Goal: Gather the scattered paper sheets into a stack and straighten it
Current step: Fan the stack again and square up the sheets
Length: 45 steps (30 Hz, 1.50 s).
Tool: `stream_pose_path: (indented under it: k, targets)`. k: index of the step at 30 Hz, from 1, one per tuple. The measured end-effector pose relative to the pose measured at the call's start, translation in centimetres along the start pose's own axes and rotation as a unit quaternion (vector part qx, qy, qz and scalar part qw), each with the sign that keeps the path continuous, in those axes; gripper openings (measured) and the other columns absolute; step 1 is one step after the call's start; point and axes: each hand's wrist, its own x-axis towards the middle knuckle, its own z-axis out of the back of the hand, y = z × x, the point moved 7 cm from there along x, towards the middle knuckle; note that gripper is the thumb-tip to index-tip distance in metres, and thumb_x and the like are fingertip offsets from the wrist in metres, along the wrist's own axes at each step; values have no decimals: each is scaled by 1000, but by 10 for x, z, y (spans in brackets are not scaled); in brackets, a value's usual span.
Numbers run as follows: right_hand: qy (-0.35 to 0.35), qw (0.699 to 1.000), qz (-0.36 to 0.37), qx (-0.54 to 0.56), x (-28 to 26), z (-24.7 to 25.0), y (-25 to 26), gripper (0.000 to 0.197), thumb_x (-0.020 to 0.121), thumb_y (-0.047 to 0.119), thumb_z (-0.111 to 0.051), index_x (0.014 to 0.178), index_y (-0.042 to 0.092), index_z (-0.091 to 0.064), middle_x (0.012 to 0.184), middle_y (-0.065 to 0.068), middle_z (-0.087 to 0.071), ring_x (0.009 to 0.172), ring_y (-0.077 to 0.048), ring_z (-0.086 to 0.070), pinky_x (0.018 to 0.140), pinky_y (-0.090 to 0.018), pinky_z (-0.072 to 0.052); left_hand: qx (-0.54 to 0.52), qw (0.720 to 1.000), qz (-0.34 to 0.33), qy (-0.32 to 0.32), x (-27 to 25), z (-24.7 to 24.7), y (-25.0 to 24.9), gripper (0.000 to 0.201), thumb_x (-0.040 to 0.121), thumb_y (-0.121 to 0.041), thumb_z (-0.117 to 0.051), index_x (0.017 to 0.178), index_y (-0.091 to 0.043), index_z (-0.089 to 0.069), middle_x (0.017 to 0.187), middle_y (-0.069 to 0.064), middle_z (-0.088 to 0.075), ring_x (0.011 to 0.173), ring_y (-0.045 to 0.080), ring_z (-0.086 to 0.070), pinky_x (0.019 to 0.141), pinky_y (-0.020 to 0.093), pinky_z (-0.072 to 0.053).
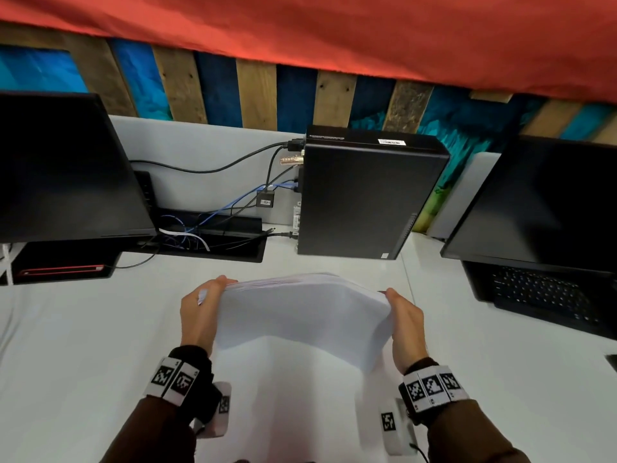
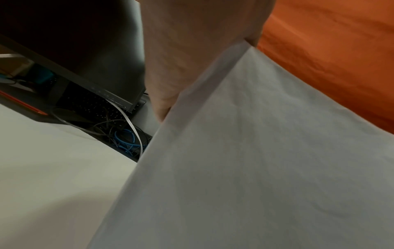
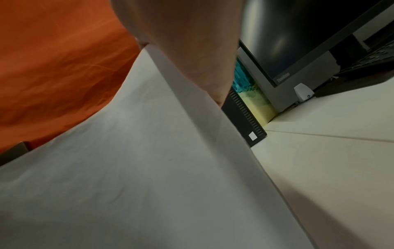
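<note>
A stack of white paper sheets (image 1: 300, 312) stands on edge, lifted over the white desk (image 1: 83, 345), with its upper edges fanned slightly uneven. My left hand (image 1: 200, 312) grips the stack's left side, thumb over the near face. My right hand (image 1: 405, 325) grips its right side. In the left wrist view the paper (image 2: 255, 160) fills the right half below my palm (image 2: 181, 59). In the right wrist view the paper (image 3: 127, 168) fills the lower left under my palm (image 3: 192, 50). Fingers behind the sheets are hidden.
A black small computer (image 1: 364, 195) stands upright just behind the stack. A monitor (image 1: 60, 168) is at the left, with a cable tray (image 1: 207, 235) full of wires beside it. Another monitor (image 1: 547, 202) and a black keyboard (image 1: 541, 292) are at the right.
</note>
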Motion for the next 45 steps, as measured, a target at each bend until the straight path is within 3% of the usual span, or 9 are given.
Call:
stream_pose_path:
  k: [7, 10, 14, 16, 19, 25, 30, 35, 45]
  targets:
    - [46, 997, 45, -45, 6, 0, -2, 18, 74, 15, -77, 92, 15, -74, 90, 2, -75, 82, -10, -68, 67, -16, -53, -5, 1000, 9, -14, -4, 5, -4, 24, 90, -30, -54, 79, -17, -71, 85, 5, -66, 83, 21, -60, 66, 25, -43]
    - [57, 996, 33, -59, 7, -2, -5, 18, 78, 8, -73, 95, 13, -77, 93, -3, -78, 87, -19, -70, 68, -18, -53, 170, 975, -121, -72, -5, 17, -29, 38, 79, -44, -65, 112, -26, -62, 119, 1, -61, 123, 26, -50, 95, 30, -39]
    - [111, 982, 106, -114, -3, -23, 25, 19, 81, 9, -71, 90, 24, -78, 86, 20, -77, 86, 1, -70, 77, -14, -51, 533, 769, -345, 81, -33, -47, -66, 120, 44, -79, -67, 147, -39, -19, 156, -11, -27, 147, 22, -11, 110, 63, -7]
    - [139, 967, 150, -154, -7, -36, 42, 21, 82, 9, -71, 91, 27, -76, 83, 30, -73, 88, 4, -69, 81, -14, -50, 621, 673, -362, 174, -40, -83, -62, 115, 51, -77, -65, 147, -43, -10, 156, -13, -26, 149, 21, -8, 110, 67, 3]
    - [161, 953, 191, -173, -12, -47, 64, 28, 83, 9, -70, 89, 36, -73, 82, 36, -70, 90, 6, -68, 84, -17, -52, 647, 641, -317, 265, -25, -102, -53, 64, 79, -54, -61, 138, -39, -38, 135, -5, -58, 133, 20, -44, 113, 49, -20]
    - [-23, 938, 274, -211, -7, -23, 86, 42, 80, 22, -74, 119, 30, -61, 118, 35, -58, 117, 5, -50, 108, -39, -38, 515, 772, -296, 226, -16, -81, -76, 20, 87, -36, -61, 73, -25, -68, 63, -1, -67, 65, 16, -62, 59, 28, -40]
    - [84, 991, -93, 53, -11, -20, 12, 85, 64, 26, -82, 139, 19, -43, 126, 0, -60, 102, -9, -61, 88, -28, -46, 161, 971, -57, 169, -16, -28, -50, 5, 82, -18, -70, 83, -16, -75, 76, -1, -78, 77, 21, -73, 70, 34, -57]
    - [208, 974, -80, -30, -29, -56, 19, 22, 84, 5, -66, 104, 12, -69, 110, -14, -74, 94, -22, -72, 82, -35, -58, 153, 985, -40, 67, -34, -25, -29, 8, 82, -20, -70, 75, -21, -73, 77, 3, -77, 83, 30, -73, 72, 46, -60]
    - [117, 963, 241, -39, -39, -53, 140, 13, 88, 3, -61, 95, 10, -70, 81, 19, -74, 85, 2, -68, 75, -11, -49, -63, 967, -201, 140, -49, -53, -141, 16, 82, -9, -67, 85, -25, -66, 77, -18, -76, 77, -2, -70, 65, 14, -53]
